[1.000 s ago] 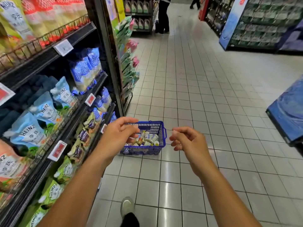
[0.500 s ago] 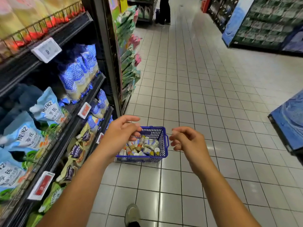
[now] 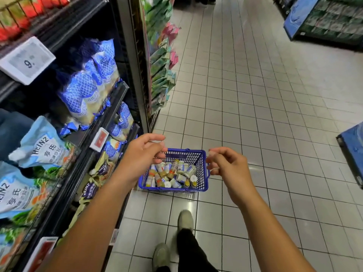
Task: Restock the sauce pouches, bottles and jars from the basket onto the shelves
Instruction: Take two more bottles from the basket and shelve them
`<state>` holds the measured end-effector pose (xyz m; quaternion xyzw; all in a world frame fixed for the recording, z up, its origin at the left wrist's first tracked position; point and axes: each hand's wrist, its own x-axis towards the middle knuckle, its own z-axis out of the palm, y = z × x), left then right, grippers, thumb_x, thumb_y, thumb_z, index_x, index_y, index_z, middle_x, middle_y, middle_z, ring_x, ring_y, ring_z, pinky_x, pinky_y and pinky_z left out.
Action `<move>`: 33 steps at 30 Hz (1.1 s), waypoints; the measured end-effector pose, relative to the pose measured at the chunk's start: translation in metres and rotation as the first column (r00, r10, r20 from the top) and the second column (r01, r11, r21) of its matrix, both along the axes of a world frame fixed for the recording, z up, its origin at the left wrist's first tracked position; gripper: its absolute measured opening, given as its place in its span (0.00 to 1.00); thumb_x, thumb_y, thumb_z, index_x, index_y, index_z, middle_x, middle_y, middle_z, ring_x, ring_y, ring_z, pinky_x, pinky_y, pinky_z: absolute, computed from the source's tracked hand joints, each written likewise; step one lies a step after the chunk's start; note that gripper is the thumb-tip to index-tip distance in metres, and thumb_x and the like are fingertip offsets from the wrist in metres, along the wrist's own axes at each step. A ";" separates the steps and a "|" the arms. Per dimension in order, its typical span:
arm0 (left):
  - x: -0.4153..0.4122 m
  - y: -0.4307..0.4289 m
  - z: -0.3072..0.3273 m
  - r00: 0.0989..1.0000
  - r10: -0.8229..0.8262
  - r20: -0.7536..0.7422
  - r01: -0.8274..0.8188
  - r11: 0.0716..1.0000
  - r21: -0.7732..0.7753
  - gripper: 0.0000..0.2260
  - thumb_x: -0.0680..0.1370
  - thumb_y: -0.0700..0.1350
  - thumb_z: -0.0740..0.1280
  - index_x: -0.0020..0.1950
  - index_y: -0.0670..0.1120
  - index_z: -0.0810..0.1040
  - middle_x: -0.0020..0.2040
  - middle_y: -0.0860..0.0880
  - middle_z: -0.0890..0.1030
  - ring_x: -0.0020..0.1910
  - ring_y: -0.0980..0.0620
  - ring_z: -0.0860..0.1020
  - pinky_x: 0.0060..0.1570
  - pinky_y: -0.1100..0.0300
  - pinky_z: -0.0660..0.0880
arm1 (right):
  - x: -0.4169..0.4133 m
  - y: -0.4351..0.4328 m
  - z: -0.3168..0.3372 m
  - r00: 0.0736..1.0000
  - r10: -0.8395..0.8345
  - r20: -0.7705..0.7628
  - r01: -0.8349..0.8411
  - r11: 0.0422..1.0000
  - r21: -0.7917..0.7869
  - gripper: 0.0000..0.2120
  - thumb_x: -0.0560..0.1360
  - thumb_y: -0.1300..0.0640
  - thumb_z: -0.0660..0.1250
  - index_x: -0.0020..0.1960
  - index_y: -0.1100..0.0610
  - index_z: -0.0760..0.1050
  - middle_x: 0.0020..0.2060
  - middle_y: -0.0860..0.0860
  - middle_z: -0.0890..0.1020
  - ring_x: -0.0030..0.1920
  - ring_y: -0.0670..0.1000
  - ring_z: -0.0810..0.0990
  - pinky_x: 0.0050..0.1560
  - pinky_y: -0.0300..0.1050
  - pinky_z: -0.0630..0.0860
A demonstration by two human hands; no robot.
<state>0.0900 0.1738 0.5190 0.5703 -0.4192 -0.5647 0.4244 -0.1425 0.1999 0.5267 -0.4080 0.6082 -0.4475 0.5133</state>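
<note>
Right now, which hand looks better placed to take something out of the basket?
Probably the left hand: it is empty and overlaps the near-left corner of the basket in view. The right hand, also empty, sits just outside the right rim.

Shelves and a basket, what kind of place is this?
Most likely a supermarket aisle. Shelves on the left hold sauce pouches with price tags, a blue basket of small bottles sits on the tiled floor, and more stocked displays stand across the aisle.

Grey shoes [image 3: 185, 220] on white tiled floor [image 3: 255, 95]; blue display [image 3: 351, 152] at right.
</note>
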 end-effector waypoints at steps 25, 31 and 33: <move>-0.019 -0.186 -0.199 0.980 0.163 0.117 -0.197 0.887 0.418 0.04 0.79 0.44 0.67 0.49 0.52 0.81 0.35 0.53 0.85 0.34 0.57 0.82 0.35 0.63 0.80 | -0.023 -0.212 -0.192 0.976 0.213 -0.034 -0.181 0.895 0.407 0.09 0.78 0.64 0.66 0.44 0.54 0.82 0.34 0.50 0.84 0.32 0.44 0.80 0.32 0.35 0.75; -0.007 -0.200 -0.289 0.977 0.152 0.151 -0.209 0.834 0.511 0.03 0.79 0.45 0.67 0.47 0.51 0.80 0.36 0.51 0.84 0.30 0.58 0.81 0.34 0.62 0.79 | -0.015 -0.225 -0.281 0.968 0.246 -0.058 -0.179 0.831 0.526 0.09 0.78 0.63 0.67 0.40 0.56 0.80 0.31 0.52 0.82 0.30 0.47 0.78 0.32 0.40 0.76; -0.005 -0.203 -0.326 0.978 0.137 0.156 -0.201 0.813 0.546 0.04 0.80 0.45 0.67 0.46 0.51 0.79 0.36 0.50 0.83 0.29 0.58 0.80 0.38 0.58 0.80 | -0.012 -0.228 -0.318 0.964 0.261 -0.057 -0.185 0.808 0.559 0.09 0.77 0.63 0.67 0.39 0.58 0.81 0.31 0.51 0.81 0.31 0.48 0.77 0.32 0.41 0.75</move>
